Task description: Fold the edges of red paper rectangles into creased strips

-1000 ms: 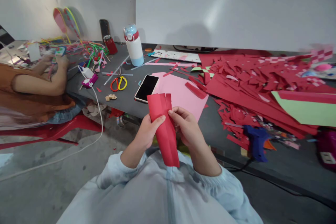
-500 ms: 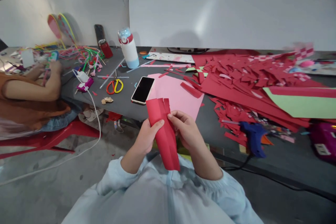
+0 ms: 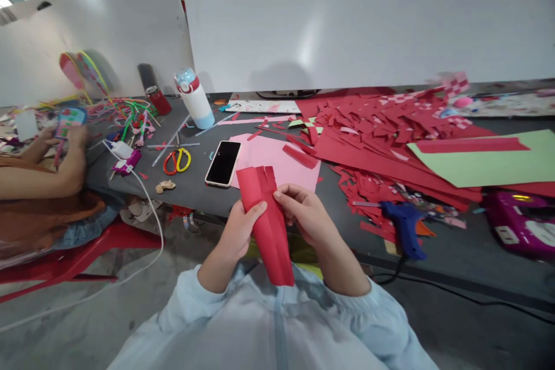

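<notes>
A folded piece of red paper (image 3: 269, 237) is held over my lap, in front of the table edge. Its top edge has short slits or flaps. My left hand (image 3: 240, 228) grips the paper's left side, thumb lying across the front and fingers hidden behind. With thumb and index finger, my right hand (image 3: 306, 211) pinches the paper's right edge near the top. Just beyond the paper, a pink sheet (image 3: 264, 150) lies on the table, and a phone (image 3: 224, 163) rests at its left edge.
Scissors (image 3: 177, 161) and a white bottle (image 3: 195, 99) stand left. To the right lie heaps of red paper scraps (image 3: 368, 121), a light green sheet (image 3: 468, 167), a blue glue gun (image 3: 405, 228) with a black cable and a purple box (image 3: 520, 222). A co-worker (image 3: 47, 196) sits at far left.
My view has tilted up and turned slightly right, so the table things appear lower and further left. Both hands keep nearly the same hold on the red paper.
</notes>
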Demonstrator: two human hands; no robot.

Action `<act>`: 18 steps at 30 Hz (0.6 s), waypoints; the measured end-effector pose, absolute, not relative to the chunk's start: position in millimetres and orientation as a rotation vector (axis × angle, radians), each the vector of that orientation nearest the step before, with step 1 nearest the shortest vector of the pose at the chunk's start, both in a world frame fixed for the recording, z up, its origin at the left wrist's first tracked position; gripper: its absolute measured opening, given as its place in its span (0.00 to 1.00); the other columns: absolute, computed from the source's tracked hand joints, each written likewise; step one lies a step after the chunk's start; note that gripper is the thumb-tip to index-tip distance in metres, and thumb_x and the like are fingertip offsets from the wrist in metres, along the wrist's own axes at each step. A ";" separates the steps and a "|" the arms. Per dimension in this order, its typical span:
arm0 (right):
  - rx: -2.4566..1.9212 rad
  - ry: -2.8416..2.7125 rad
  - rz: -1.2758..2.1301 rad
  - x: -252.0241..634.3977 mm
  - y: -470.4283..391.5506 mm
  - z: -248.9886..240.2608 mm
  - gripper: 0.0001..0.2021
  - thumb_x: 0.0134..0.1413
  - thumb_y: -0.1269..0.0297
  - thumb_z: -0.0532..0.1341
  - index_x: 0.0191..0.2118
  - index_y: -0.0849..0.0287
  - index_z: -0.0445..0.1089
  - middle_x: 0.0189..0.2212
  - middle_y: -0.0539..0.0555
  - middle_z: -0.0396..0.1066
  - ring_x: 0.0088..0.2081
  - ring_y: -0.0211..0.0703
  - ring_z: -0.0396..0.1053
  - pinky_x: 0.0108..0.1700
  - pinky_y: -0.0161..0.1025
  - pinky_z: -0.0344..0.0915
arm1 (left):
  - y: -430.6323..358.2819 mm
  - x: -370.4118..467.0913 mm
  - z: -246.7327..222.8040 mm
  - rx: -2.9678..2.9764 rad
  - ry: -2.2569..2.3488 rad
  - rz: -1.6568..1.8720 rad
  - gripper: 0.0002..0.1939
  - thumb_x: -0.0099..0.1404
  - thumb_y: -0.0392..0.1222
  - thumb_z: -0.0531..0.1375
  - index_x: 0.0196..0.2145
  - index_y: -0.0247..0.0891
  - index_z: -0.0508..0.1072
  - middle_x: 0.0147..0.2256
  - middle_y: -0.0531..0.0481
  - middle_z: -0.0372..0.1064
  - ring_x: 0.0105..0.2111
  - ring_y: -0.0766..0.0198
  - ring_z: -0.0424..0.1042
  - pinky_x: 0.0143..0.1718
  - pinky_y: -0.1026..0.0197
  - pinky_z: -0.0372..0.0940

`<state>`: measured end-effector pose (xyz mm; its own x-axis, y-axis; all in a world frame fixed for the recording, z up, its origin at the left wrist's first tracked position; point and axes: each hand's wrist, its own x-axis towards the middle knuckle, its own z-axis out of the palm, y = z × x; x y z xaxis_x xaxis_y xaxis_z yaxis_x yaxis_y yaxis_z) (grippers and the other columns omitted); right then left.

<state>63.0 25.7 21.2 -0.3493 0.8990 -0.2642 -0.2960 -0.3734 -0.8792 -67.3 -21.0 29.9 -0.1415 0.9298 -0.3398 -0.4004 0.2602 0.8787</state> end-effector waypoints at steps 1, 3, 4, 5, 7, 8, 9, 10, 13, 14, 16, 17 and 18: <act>-0.998 -0.967 1.832 64.3 26.4 20.4 0.20 0.36 0.47 0.73 0.25 0.57 0.69 0.14 0.41 0.58 0.16 0.28 0.51 0.16 0.28 0.51 | -20.8 -67.2 28.9 0.595 1.195 1.271 0.23 0.48 0.51 0.72 0.37 0.34 0.75 0.30 0.46 0.79 0.30 0.57 0.77 0.35 0.59 0.71; -1.003 -0.979 1.826 67.0 26.9 18.5 0.20 0.36 0.47 0.73 0.25 0.57 0.69 0.14 0.41 0.58 0.16 0.28 0.51 0.16 0.28 0.51 | -20.8 -67.0 26.9 0.595 1.197 1.263 0.23 0.48 0.51 0.72 0.37 0.34 0.76 0.30 0.46 0.79 0.30 0.56 0.77 0.35 0.59 0.70; -1.007 -0.981 1.824 68.3 26.8 17.5 0.20 0.36 0.47 0.73 0.25 0.57 0.70 0.14 0.41 0.57 0.16 0.28 0.51 0.16 0.29 0.51 | -21.0 -67.0 25.7 0.594 1.199 1.261 0.23 0.48 0.51 0.73 0.37 0.33 0.76 0.30 0.46 0.79 0.30 0.57 0.77 0.35 0.59 0.70; -1.009 -0.980 1.824 69.5 26.4 16.5 0.20 0.35 0.47 0.73 0.25 0.57 0.70 0.13 0.41 0.57 0.16 0.28 0.52 0.16 0.29 0.51 | -21.3 -66.9 24.6 0.593 1.203 1.260 0.23 0.47 0.51 0.73 0.36 0.33 0.77 0.30 0.46 0.79 0.30 0.57 0.77 0.35 0.59 0.70; -1.003 -0.982 1.821 72.1 25.1 14.1 0.19 0.36 0.47 0.73 0.25 0.57 0.71 0.13 0.41 0.58 0.16 0.28 0.52 0.16 0.29 0.52 | -22.5 -66.8 22.3 0.591 1.214 1.257 0.22 0.47 0.51 0.73 0.35 0.34 0.77 0.31 0.46 0.79 0.30 0.59 0.76 0.35 0.60 0.70; -0.999 -0.987 1.817 73.5 24.2 12.7 0.19 0.36 0.47 0.73 0.25 0.57 0.71 0.13 0.42 0.58 0.16 0.28 0.53 0.16 0.29 0.52 | -23.3 -66.7 21.1 0.590 1.220 1.254 0.22 0.47 0.50 0.73 0.35 0.34 0.77 0.31 0.46 0.79 0.30 0.60 0.76 0.35 0.60 0.70; -0.999 -0.994 1.810 75.0 23.2 11.2 0.19 0.37 0.48 0.73 0.25 0.58 0.71 0.14 0.42 0.59 0.16 0.28 0.53 0.17 0.30 0.53 | -24.3 -66.6 19.8 0.588 1.226 1.251 0.22 0.47 0.50 0.74 0.35 0.34 0.77 0.32 0.46 0.79 0.30 0.60 0.76 0.34 0.61 0.70; -1.004 -1.001 1.800 76.5 22.1 9.6 0.18 0.37 0.48 0.73 0.25 0.58 0.72 0.14 0.42 0.60 0.16 0.29 0.54 0.17 0.30 0.53 | -25.3 -66.4 18.3 0.586 1.234 1.249 0.21 0.47 0.50 0.74 0.35 0.34 0.77 0.32 0.47 0.79 0.30 0.61 0.75 0.34 0.61 0.69; -1.038 -1.019 1.772 80.8 18.4 4.6 0.18 0.37 0.48 0.73 0.26 0.58 0.72 0.15 0.43 0.62 0.16 0.29 0.56 0.16 0.30 0.54 | -28.8 -65.6 12.5 0.581 1.259 1.251 0.21 0.46 0.49 0.74 0.34 0.34 0.77 0.32 0.48 0.79 0.29 0.62 0.75 0.33 0.63 0.68; -1.049 -1.023 1.767 82.0 17.0 3.0 0.18 0.37 0.48 0.73 0.26 0.57 0.72 0.15 0.43 0.62 0.16 0.29 0.56 0.16 0.30 0.54 | -30.0 -65.4 10.4 0.580 1.266 1.254 0.21 0.45 0.49 0.75 0.33 0.35 0.77 0.31 0.49 0.78 0.28 0.63 0.74 0.33 0.63 0.68; -1.063 -1.034 1.756 84.1 14.1 0.3 0.18 0.37 0.48 0.72 0.26 0.57 0.72 0.15 0.43 0.63 0.15 0.29 0.56 0.16 0.31 0.54 | -32.2 -64.8 6.4 0.579 1.274 1.257 0.21 0.43 0.49 0.75 0.32 0.35 0.77 0.30 0.50 0.78 0.28 0.64 0.74 0.33 0.63 0.68; -1.070 -1.042 1.752 85.0 12.6 -0.7 0.18 0.37 0.48 0.72 0.26 0.58 0.73 0.15 0.43 0.63 0.15 0.29 0.56 0.16 0.31 0.54 | -33.3 -64.4 4.8 0.577 1.276 1.257 0.21 0.42 0.48 0.76 0.31 0.35 0.77 0.29 0.50 0.78 0.27 0.64 0.74 0.33 0.62 0.68; -1.077 -1.050 1.748 85.9 10.9 -1.5 0.18 0.37 0.48 0.72 0.26 0.58 0.73 0.15 0.43 0.64 0.14 0.29 0.56 0.16 0.30 0.54 | -34.3 -63.9 3.5 0.575 1.277 1.256 0.21 0.41 0.47 0.76 0.31 0.35 0.77 0.29 0.50 0.77 0.27 0.64 0.73 0.33 0.62 0.68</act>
